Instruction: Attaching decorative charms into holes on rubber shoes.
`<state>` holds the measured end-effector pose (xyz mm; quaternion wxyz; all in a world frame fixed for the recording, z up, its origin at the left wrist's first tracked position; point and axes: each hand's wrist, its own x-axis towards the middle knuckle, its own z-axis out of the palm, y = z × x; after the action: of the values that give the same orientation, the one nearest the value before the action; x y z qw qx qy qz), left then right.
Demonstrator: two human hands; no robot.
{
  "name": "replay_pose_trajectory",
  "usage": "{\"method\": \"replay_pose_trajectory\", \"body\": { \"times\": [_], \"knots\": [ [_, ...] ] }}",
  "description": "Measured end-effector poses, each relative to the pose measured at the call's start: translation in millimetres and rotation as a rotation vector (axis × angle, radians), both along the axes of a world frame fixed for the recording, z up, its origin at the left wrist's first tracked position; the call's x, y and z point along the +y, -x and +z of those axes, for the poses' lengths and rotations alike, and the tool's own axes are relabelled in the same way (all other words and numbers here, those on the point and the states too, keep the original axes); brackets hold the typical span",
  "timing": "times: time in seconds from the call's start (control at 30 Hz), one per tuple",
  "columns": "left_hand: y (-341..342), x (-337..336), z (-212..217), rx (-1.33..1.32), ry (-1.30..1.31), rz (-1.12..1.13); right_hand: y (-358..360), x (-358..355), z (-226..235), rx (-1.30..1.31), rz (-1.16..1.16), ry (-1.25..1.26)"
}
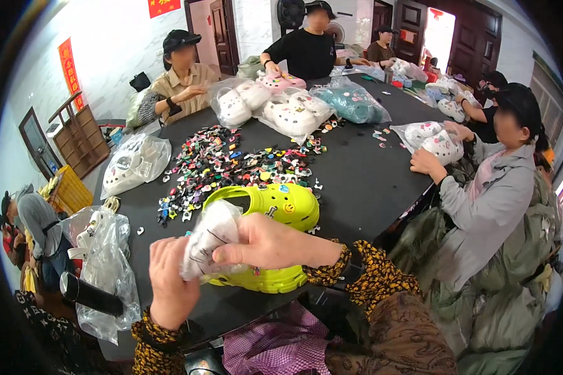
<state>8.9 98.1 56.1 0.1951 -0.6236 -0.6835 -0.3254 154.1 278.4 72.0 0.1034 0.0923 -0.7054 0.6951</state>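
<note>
My left hand (170,282) and my right hand (266,242) both grip a crumpled clear plastic bag (211,237) held just above the near edge of the black table (363,181). Under and behind the bag lie two lime-green clogs: one (281,203) shows small charms on its top, the other (266,278) sits beneath my right hand. A wide scatter of small colourful shoe charms (222,162) covers the table beyond the clogs.
Clear bags of white clogs (134,164) (284,107) and a teal-filled bag (351,101) lie on the table. Several other people sit around it; one at right (494,187) handles a bagged clog. A plastic bag (103,262) hangs at the left edge; checked cloth (275,347) lies below.
</note>
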Motion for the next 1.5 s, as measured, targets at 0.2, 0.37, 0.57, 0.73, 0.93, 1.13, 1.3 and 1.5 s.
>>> {"method": "replay_pose_trajectory", "body": {
  "times": [0.2,0.37,0.57,0.73,0.93,1.13,1.3,1.5],
  "knots": [
    [10.6,-10.9,5.5,-0.219,-0.229,0.131,-13.8,5.4,3.8,0.558,-0.732,-0.834],
    [-11.6,-24.7,19.6,-0.56,-0.122,-0.084,-12.4,-15.6,-4.7,0.608,-0.508,-0.848],
    [-27.0,-31.1,30.2,-0.602,0.04,-0.284,-7.9,-34.3,-26.8,0.556,-0.381,-0.612],
    [-30.2,-37.1,20.2,-1.06,0.004,-0.262,-4.5,-49.1,-39.9,0.431,-0.317,-0.494],
    [20.4,-52.6,4.2,-0.74,-0.239,0.115,-7.0,-25.3,-46.4,0.427,-0.509,-0.658],
    [42.2,-24.3,-8.0,0.325,-0.33,0.438,-27.4,10.0,-54.7,0.272,-0.694,-0.886],
    [12.0,25.2,-26.6,0.536,-0.029,0.164,-43.3,13.7,-68.5,0.14,-0.757,-1.146],
    [-5.5,32.6,-24.0,0.145,0.207,-0.116,-74.7,22.5,-73.0,-0.091,-0.626,-1.117]
  ]
}}
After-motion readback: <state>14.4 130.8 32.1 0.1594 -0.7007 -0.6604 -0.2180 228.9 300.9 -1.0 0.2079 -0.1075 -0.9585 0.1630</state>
